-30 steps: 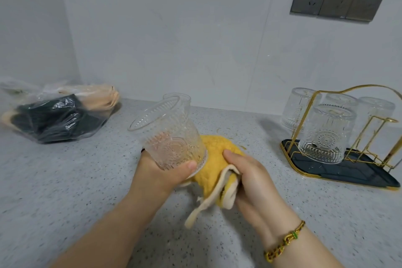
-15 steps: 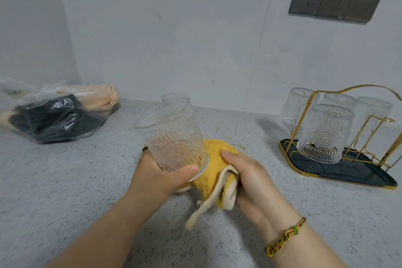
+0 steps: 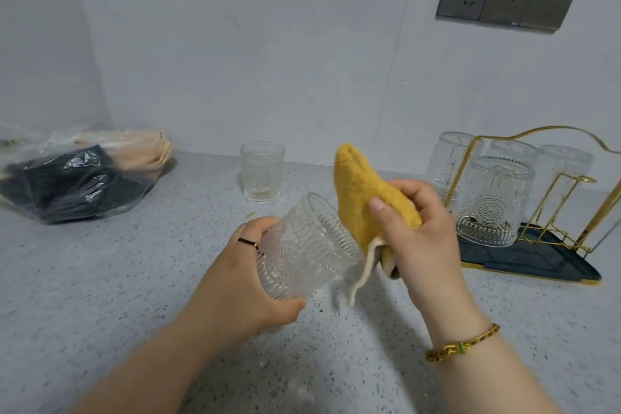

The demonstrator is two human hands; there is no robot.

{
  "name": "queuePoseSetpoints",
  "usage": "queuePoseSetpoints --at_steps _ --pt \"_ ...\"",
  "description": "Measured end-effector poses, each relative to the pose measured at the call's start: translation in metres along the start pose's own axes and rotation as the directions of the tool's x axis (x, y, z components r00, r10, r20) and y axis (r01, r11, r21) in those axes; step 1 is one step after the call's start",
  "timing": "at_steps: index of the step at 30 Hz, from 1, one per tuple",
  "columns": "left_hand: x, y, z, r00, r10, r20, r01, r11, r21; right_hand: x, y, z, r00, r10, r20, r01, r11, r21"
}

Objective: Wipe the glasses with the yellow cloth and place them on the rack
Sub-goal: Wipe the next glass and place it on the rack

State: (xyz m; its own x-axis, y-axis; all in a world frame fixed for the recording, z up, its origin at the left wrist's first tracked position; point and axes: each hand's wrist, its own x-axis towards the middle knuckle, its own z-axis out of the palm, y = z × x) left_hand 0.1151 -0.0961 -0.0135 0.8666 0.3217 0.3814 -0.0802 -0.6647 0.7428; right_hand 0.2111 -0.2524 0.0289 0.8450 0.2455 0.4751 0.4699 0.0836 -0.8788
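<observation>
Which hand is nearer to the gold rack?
The right hand, holding the yellow cloth, is just beside the rack. The left hand is farther away.

Views: only one, the head view.
Where it sits: on the person's head, up above the counter [image 3: 100,296].
Which way it looks: forward and down, toward the wall [image 3: 252,44] at the back.
How near: very close to the left hand [image 3: 242,282] and right hand [image 3: 423,232], with both arms coming in from the bottom edge.
How wide: very wide, from the plastic bag [image 3: 74,178] on the left to the rack [image 3: 551,212] on the right.
Shared part: none, since no second view exists.
</observation>
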Motion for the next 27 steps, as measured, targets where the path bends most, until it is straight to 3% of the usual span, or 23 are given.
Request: queuePoseSetpoints --at_steps 3,8,11,14,18,20,24,27 --pt "-0.001 -0.002 -0.001 1.0 0.023 0.013 -0.024 0.998 0.06 -0.005 0.0 0.003 0.977 -0.098 0.19 0.118 0.988 -0.099" --pt "0.001 -0.005 -0.003 0.998 0.066 -0.007 -0.065 0.996 0.063 -0.003 -0.005 -0.005 0.876 -0.084 0.474 0.106 0.994 -0.021" --pt "-0.001 -0.004 -0.003 0.992 0.114 0.049 -0.118 0.989 0.09 0.005 -0.004 -0.015 0.889 0.006 0.459 -0.031 0.998 0.047" --pt "-0.003 -0.001 0.002 0.976 0.176 0.128 -0.189 0.977 0.099 0.008 -0.003 -0.019 0.919 -0.012 0.395 0.047 0.996 -0.078" --pt "-0.005 -0.003 0.001 0.956 0.274 0.104 -0.284 0.953 0.106 0.005 -0.003 -0.015 0.821 0.12 0.558 -0.103 0.993 -0.062" --pt "-0.005 -0.007 0.0 0.953 0.289 0.091 -0.299 0.946 0.123 0.002 0.001 -0.011 0.808 0.151 0.569 -0.129 0.988 -0.079" --pt "-0.005 -0.006 0.005 0.97 0.208 0.129 -0.222 0.97 0.098 0.003 0.005 -0.004 0.872 0.147 0.468 -0.11 0.988 -0.106" --pt "-0.001 -0.003 0.002 0.995 0.045 0.092 -0.04 0.998 -0.049 0.001 0.005 0.002 0.916 0.105 0.388 -0.083 0.994 -0.073"
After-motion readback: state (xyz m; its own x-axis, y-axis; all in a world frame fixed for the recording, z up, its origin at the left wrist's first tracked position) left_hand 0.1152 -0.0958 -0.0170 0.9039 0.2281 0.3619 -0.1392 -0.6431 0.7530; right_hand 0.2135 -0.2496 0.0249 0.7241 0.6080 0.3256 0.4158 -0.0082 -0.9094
